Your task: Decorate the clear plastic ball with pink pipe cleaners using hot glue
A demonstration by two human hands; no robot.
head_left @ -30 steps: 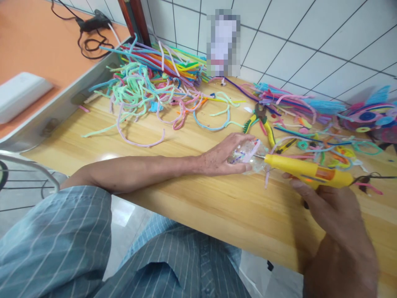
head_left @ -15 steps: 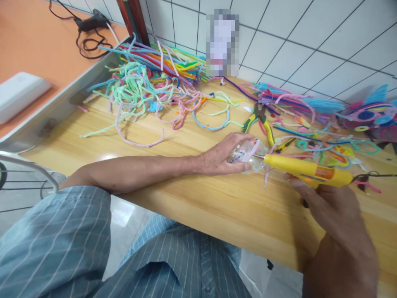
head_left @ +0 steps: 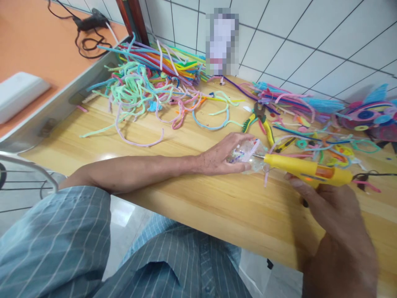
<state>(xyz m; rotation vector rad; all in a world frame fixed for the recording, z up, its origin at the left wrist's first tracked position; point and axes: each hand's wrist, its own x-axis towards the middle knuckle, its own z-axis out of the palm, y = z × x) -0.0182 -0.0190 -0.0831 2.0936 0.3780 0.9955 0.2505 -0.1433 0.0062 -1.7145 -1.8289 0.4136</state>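
My left hand (head_left: 221, 157) is closed round a clear plastic piece (head_left: 245, 151) that looks like part of a bottle, with small coloured bits on it. A pale purple pipe cleaner strip (head_left: 252, 150) lies across its surface. In my right hand (head_left: 331, 207) is a yellow hot glue gun (head_left: 304, 166), its fingers wrapped round the handle. The gun's metal nozzle (head_left: 259, 156) points left and reaches the plastic beside the strip; whether it touches is hard to tell. Yellow-and-green pliers (head_left: 260, 120) lie just beyond the plastic piece.
Tangled pipe cleaners (head_left: 130, 89) and straight bundles (head_left: 173, 62) cover the table's back left. More pipe cleaners (head_left: 297, 101) lie at the back right, near a decorated fish-like figure (head_left: 366, 116). The gun's black cord (head_left: 375, 175) runs off right. A tiled wall (head_left: 279, 37) stands behind.
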